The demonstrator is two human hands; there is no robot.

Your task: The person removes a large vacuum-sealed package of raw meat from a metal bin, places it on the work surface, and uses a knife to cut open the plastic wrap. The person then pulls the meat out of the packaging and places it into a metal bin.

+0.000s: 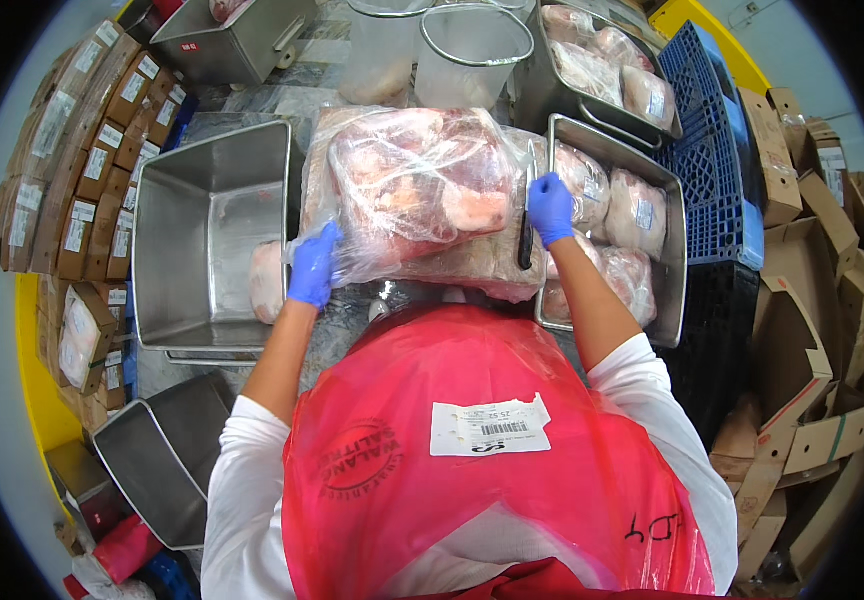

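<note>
A large cut of raw meat (422, 180) in a clear plastic bag lies in front of me on a plastic-covered block (482, 262). My left hand (314, 266), in a blue glove, is closed on the bag's loose plastic (355, 262) at the near left corner. My gloved right hand (551, 210) is a fist at the block's right side, by the rim of a steel tub (680, 290). What it grips is hidden. Just left of that fist, a knife (525, 240) with a black handle lies along the block's edge, blade pointing away.
Bagged meat fills the right tub and a farther tub (602, 115). A steel tub (214, 215) on the left holds one piece of meat (267, 282). Clear bins (467, 75) stand behind. Blue pallets (707, 140) and cardboard (802, 330) are right; stacked boxes (87, 190) left.
</note>
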